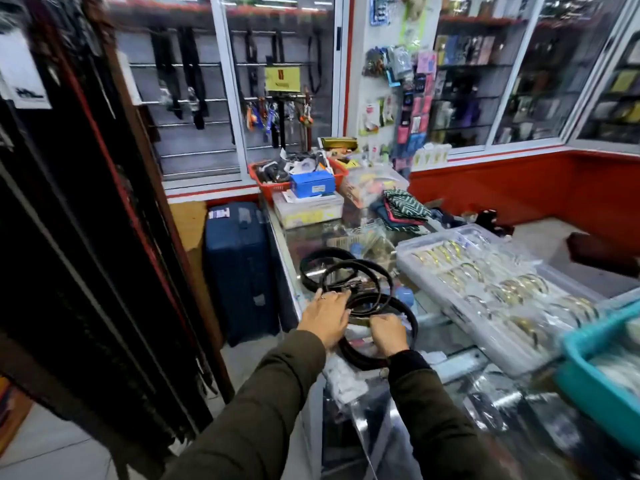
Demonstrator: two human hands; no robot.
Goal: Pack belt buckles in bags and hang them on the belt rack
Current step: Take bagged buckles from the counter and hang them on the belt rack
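Observation:
Several black coiled belts [360,275] lie on the near left part of a glass counter [304,244]. My left hand [325,315] rests palm down on the coils, fingers spread over the middle one. My right hand [389,332] is closed around the inner edge of the nearest belt coil [414,322]. Small clear bags [343,377] lie under and in front of the coils at the counter edge. A belt rack [86,237] of hanging dark belts fills the left side. No buckle is clearly visible in either hand.
A clear tray of gold and silver bangles [485,289] sits right of the belts, a teal bin [602,372] at the near right. A red basket [277,185] and boxes stand at the counter's far end. A blue suitcase [239,271] stands on the floor.

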